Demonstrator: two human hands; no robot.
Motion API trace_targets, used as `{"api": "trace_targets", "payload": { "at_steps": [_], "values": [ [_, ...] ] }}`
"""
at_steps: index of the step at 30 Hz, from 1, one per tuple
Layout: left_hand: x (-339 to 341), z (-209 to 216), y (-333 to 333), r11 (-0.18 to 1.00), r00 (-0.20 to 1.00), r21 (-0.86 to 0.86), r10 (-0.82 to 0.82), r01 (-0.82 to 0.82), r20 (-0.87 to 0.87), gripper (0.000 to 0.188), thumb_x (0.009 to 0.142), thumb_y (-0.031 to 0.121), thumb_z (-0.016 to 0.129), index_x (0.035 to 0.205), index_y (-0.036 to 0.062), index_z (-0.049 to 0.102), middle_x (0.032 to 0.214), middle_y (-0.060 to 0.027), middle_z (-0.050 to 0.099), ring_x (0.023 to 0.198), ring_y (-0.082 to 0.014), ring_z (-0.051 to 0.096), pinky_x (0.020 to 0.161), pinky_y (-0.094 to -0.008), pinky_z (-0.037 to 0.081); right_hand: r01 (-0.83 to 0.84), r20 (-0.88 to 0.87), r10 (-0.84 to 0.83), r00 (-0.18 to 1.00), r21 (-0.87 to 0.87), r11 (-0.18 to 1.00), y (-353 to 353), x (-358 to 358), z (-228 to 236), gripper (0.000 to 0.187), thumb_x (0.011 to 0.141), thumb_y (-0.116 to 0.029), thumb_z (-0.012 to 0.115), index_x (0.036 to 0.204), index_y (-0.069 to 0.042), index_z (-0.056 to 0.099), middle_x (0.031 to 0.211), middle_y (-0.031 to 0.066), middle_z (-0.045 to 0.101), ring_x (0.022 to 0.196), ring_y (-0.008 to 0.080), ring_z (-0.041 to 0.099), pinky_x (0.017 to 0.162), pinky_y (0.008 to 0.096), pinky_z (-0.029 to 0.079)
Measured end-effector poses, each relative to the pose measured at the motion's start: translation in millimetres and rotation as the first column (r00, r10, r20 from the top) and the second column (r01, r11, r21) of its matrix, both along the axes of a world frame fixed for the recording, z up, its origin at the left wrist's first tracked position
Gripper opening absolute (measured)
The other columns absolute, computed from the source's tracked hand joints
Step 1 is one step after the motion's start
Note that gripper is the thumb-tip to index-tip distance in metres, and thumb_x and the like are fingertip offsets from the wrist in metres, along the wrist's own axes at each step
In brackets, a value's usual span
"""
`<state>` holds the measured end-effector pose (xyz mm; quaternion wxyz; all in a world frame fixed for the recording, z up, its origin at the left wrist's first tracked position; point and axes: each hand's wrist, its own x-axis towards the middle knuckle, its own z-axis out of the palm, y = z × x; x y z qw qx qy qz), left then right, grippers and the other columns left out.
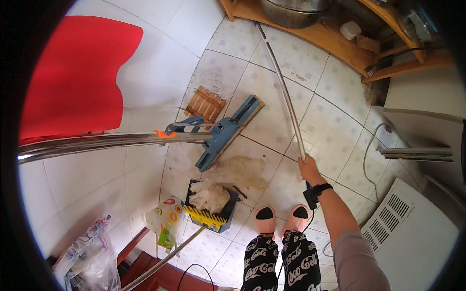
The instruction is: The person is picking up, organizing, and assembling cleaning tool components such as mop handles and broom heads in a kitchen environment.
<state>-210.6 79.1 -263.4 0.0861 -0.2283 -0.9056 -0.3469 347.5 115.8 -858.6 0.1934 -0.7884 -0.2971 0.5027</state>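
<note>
My right hand [309, 170] is closed around a slim metal pole [286, 92] close to its blue lower end. The pole slants away to the upper left, and its far blue tip meets the edge of a wooden shelf; whatever it carries there is hidden. A black band with a small box and cable sits on my right wrist. My left hand is out of the picture. Left of the pole, a squeeze mop [224, 133] with a blue head rests on the tiles. Nearer me stands a black dustpan [225, 218] with a yellow toothed edge, holding a crumpled plastic bag [209, 197].
A wooden slatted mat [205, 105] lies by the tiled wall, near a red sheet [82, 72]. Pots [296, 12] stand on the wooden shelf [349, 53]. A white vented appliance [412, 213] is at right, with a grey cable [366, 160] nearby. Plastic bags [90, 257] hang lower left.
</note>
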Motion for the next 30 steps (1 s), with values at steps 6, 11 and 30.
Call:
{"api": "trace_targets", "payload": {
  "at_steps": [6,11,30],
  "values": [
    [-26.0,10.5,-12.0,1.000,1.000,0.023,0.007,-0.007,0.010,0.036,0.080,0.026,0.044,0.078,-0.0038,0.064,0.079,-0.0124,0.063,0.066,-0.0234,0.058,0.062,-0.0327,0.047,-0.035,0.029,0.036,0.999,-0.032,0.999,-13.7,30.7,74.9,0.022,0.085,-0.021,0.045,0.076,-0.001,0.045,0.050,0.0068,0.045,0.036,0.0173,0.046,0.032,0.0312,0.039],
    [-52.2,27.4,-19.6,0.999,1.000,0.043,0.003,-0.002,-0.006,0.035,0.080,0.025,0.045,0.080,-0.0045,0.064,0.083,-0.0126,0.063,0.069,-0.0238,0.059,0.064,-0.0331,0.048,-0.036,0.039,0.045,0.998,-0.199,0.979,-68.8,26.8,127.4,0.023,0.083,-0.020,0.045,0.079,0.002,0.047,0.053,0.0118,0.049,0.038,0.0222,0.050,0.035,0.0344,0.042],
    [-258.0,69.9,-158.4,0.923,0.983,-0.338,-0.177,0.186,0.056,0.044,0.092,0.029,0.032,0.100,-0.0065,0.055,0.083,-0.0125,0.055,0.077,-0.0231,0.051,0.074,-0.0323,0.041,-0.001,0.020,0.008,1.000,-0.321,0.947,-179.3,-8.8,448.1,0.013,0.083,-0.018,0.053,0.076,-0.007,0.050,0.047,-0.0015,0.037,0.036,0.0077,0.037,0.031,0.0245,0.029]
  ]
}}
